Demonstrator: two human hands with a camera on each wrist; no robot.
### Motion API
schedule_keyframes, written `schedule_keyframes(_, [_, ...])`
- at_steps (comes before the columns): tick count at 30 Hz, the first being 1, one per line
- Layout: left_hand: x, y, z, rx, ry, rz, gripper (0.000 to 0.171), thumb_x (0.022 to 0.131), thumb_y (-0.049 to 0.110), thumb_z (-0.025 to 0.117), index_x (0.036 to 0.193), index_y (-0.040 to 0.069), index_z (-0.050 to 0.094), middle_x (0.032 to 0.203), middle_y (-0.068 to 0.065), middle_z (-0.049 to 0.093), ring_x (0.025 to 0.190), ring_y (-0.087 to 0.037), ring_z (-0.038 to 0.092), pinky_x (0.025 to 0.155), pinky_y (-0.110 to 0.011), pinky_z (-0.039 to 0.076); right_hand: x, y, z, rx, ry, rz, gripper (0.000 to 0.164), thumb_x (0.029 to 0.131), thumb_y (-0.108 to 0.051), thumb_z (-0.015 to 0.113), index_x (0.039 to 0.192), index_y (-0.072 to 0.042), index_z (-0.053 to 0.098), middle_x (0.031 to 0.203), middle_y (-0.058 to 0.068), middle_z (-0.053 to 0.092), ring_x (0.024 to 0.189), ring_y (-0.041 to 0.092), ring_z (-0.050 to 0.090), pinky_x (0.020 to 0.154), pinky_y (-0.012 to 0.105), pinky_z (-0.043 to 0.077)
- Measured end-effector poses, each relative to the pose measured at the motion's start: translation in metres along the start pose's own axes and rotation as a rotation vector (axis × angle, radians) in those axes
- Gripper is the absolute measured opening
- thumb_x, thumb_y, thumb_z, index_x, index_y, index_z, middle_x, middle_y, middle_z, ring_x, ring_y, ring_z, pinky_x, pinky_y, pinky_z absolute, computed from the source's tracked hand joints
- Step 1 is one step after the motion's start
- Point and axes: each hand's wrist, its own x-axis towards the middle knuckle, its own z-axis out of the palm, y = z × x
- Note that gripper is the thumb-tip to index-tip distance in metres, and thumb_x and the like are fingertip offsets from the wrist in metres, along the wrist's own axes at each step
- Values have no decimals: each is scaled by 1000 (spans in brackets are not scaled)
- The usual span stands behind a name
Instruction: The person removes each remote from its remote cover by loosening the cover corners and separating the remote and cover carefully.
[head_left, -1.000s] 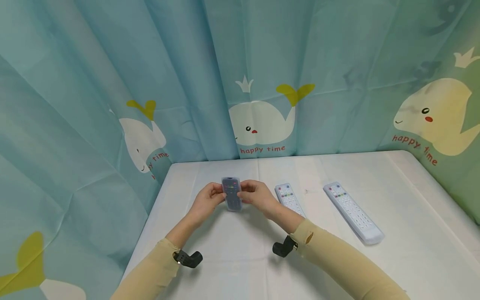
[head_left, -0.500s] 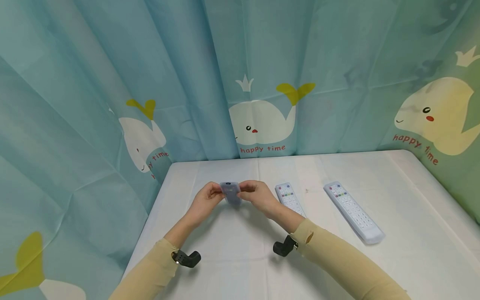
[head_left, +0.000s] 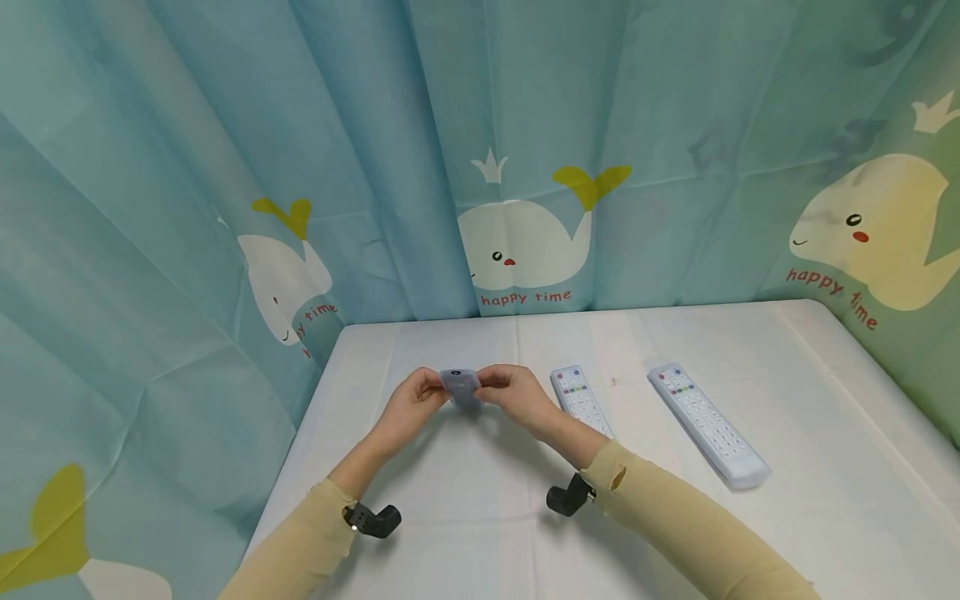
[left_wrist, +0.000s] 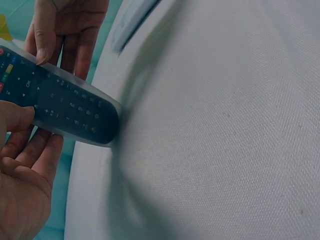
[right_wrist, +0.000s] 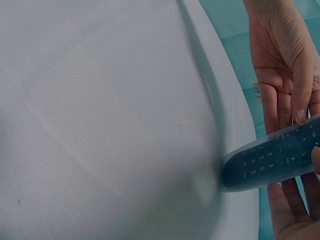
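A dark remote control (head_left: 462, 388) in a translucent sleeve is held between both hands, its lower end close to the white table. My left hand (head_left: 408, 407) pinches its left edge, thumb on the button face and fingers behind. On the opposite edge, my right hand (head_left: 519, 397) grips it the same way. The left wrist view shows the button face of the remote control (left_wrist: 65, 97) with coloured keys toward one end. In the right wrist view its rounded lower end (right_wrist: 240, 172) is near the tabletop; whether it touches I cannot tell.
To the right lie two white remote controls, a nearer one (head_left: 581, 398) partly behind my right forearm and a longer one (head_left: 707, 425) farther right. The white table (head_left: 465, 533) backs onto a blue whale-print curtain (head_left: 360, 167).
The top of the dark remote control has tipped toward the viewer, so its button face is foreshortened and its end shows. Both hands keep their hold and have barely shifted.
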Motion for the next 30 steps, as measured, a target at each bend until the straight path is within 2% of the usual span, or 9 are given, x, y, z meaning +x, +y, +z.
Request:
schedule_keyframes(13, [-1, -1, 0, 23, 17, -19, 14, 103, 0, 56, 116, -5, 54, 126, -23, 63, 123, -33, 59, 99, -31, 51, -3, 1, 2, -26, 18, 18, 22, 95, -4, 70, 116, 1, 72, 115, 11, 72, 109, 24, 65, 89, 40, 55])
schedule_keyframes(25, [-5, 2, 0, 67, 21, -53, 21, 103, 6, 61, 122, -3, 59, 128, -17, 64, 124, -29, 61, 103, -41, 50, -4, 4, 2, -36, -18, 8, 21, 96, -5, 69, 117, -2, 72, 115, 8, 72, 109, 21, 66, 90, 37, 55])
schedule_keyframes(30, [-6, 0, -5, 94, -8, -130, 32, 101, 14, 65, 128, -2, 61, 133, -18, 61, 123, -31, 61, 101, -40, 52, -6, 3, 1, -45, -18, 19, 21, 96, -6, 70, 116, -5, 73, 115, 5, 72, 109, 21, 65, 91, 37, 55])
